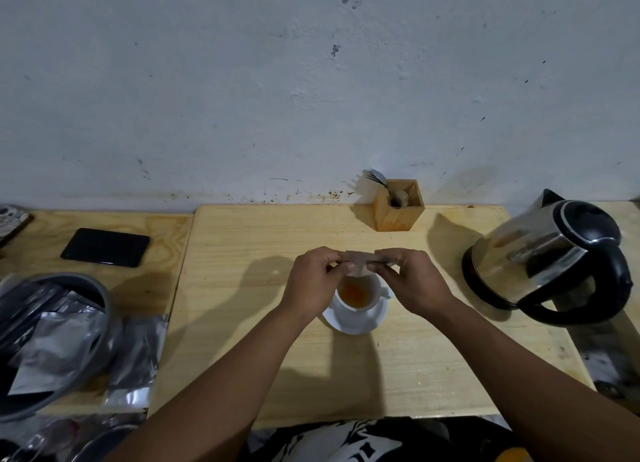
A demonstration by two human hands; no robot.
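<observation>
A white cup (360, 297) with amber liquid stands on a white saucer (353, 323) in the middle of a light wooden board (242, 288). Just above the cup, my left hand (313, 283) and my right hand (414, 281) each pinch one end of a small brownish paper sachet (360, 259). The sachet hangs over the cup's far rim, its lower corner pointing down toward the liquid. My fingers hide both ends of the sachet.
A steel and black electric kettle (550, 264) stands at the right. A wooden cutlery box (398, 207) with forks sits at the back by the wall. At the left lie a black phone (105, 247), a grey bowl of silver sachets (52, 337) and a loose silver sachet (135, 357).
</observation>
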